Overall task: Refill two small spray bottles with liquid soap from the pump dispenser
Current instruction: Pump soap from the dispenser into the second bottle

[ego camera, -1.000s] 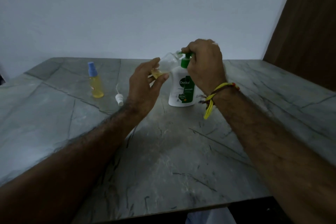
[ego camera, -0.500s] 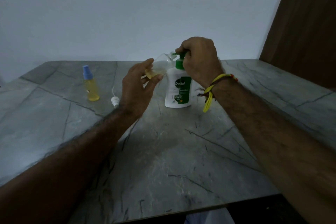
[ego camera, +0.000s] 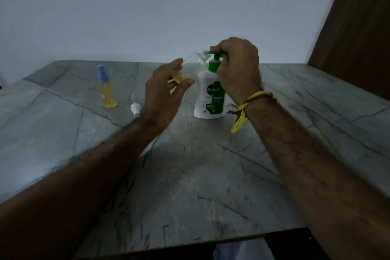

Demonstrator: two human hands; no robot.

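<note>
Marble table [ego camera: 190,175], left hand [ego camera: 162,95] fingers curled round tilted spray bottle [ego camera: 190,65], right hand [ego camera: 238,65] gripping pump dispenser [ego camera: 211,99] head

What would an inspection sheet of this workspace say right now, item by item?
Surface: grey marble-pattern table, dark veins.
Job's things: Dettol pump dispenser upright; open spray bottle tilted, mouth at the pump nozzle, a little yellow liquid inside; capped spray bottle upright, nearly full; white spray head lying on the table.
Clutter: nothing seen.
Hands: left hand holds the open spray bottle; right hand grips the pump head.
Cables: nothing seen.
Surroundings: pale wall; brown wooden panel at right.
</note>
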